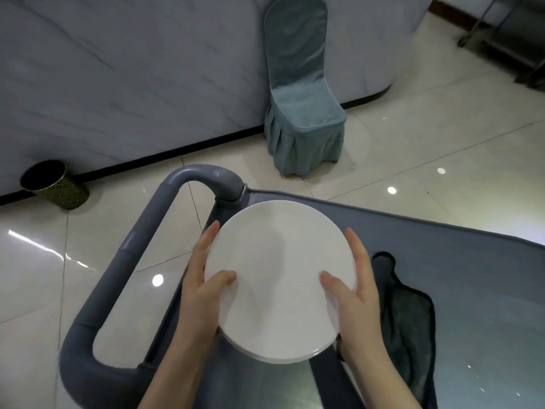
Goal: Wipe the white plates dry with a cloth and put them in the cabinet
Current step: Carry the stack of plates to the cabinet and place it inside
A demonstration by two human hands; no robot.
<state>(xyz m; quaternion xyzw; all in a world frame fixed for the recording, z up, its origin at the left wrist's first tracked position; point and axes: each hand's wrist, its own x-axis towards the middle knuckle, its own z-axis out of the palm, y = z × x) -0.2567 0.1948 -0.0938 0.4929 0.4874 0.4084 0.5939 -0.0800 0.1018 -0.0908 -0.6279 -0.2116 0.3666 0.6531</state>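
At the far left of the frame, a dark waste bin (54,184) with a gold mesh pattern leans tilted on the glossy tiled floor (413,149), against the pale marbled wall (118,69). Just right of it, lower left, the grey looped handle (141,246) of a cart runs from the bottom edge up toward the middle.

Over that handle's inner side the left hand (203,287) grips the white plates (280,278): its thumb lies flat on the top face and its fingers stretch along the rim and under it. The plates sit in the centre of the frame, a stack with several rims showing at the lower edge, held level above the cart's corner.

Above them, upper centre, stands a chair (300,113) in a teal fabric cover.

On the plates' right edge the right hand (356,293) mirrors the left, thumb on top, fingers along the rim.

Beside that hand a dark grey cloth (410,320) lies crumpled on the cart top (472,261). A metal rack (507,33) shows in the upper right corner.
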